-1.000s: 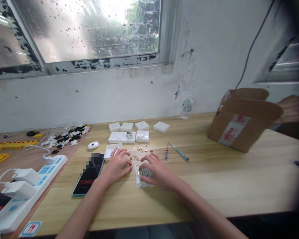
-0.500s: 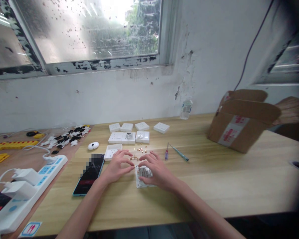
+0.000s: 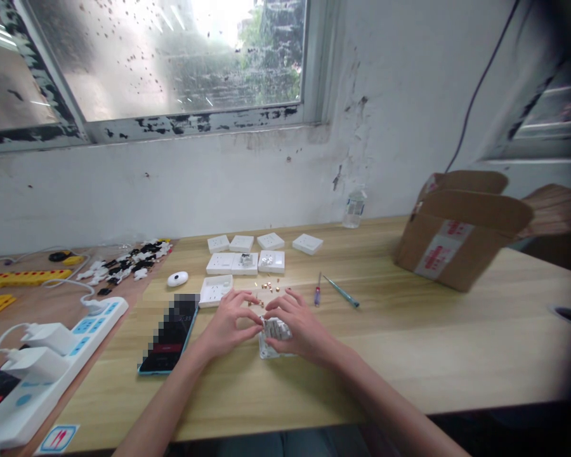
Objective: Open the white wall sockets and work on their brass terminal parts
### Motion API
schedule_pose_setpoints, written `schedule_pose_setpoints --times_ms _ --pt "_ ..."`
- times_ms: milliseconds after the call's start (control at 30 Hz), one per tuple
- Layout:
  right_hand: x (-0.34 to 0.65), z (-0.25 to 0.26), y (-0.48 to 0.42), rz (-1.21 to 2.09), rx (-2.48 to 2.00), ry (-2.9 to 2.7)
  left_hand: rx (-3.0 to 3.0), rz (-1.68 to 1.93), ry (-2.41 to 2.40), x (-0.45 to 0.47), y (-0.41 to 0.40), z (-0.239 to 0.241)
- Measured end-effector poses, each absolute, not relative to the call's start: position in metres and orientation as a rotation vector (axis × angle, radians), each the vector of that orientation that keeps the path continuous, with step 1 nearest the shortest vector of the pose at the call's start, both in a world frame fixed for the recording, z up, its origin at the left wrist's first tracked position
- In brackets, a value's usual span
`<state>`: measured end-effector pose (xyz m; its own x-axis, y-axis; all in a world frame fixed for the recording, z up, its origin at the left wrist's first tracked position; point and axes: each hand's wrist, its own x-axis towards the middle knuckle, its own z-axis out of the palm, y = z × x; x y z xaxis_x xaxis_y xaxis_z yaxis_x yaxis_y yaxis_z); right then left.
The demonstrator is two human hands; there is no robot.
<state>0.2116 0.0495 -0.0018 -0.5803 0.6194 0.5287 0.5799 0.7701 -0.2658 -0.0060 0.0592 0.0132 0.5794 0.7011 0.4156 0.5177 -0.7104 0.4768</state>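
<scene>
A white wall-socket housing lies open side up on the table, with metal parts inside it. My right hand spans it from the right, thumb and fingers bent around its edges. At its upper left corner is my left hand, with thumb and forefinger pinched together; what is between the tips is too small to make out. Small brass pieces are scattered just beyond the hands. A white socket cover lies behind my left hand, its inner side showing.
Several white socket panels stand in rows at the back. Two screwdrivers, one purple and one teal, lie to the right. A phone, a white power strip and a white oval case are left; a cardboard box is right.
My left hand has moved slightly right, its pinched fingertips now at the housing's upper left corner. The right hand stays around the housing.
</scene>
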Motion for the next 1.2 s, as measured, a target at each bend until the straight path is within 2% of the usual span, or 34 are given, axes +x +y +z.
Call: schedule_pose_setpoints --times_ms 633,1200 --pt "0.212 -0.012 0.054 0.207 -0.89 -2.299 2.535 0.872 1.055 0.001 0.058 0.006" --pt "0.216 0.005 0.045 0.251 -0.968 -2.357 2.515 0.853 1.073 0.003 0.056 0.008"
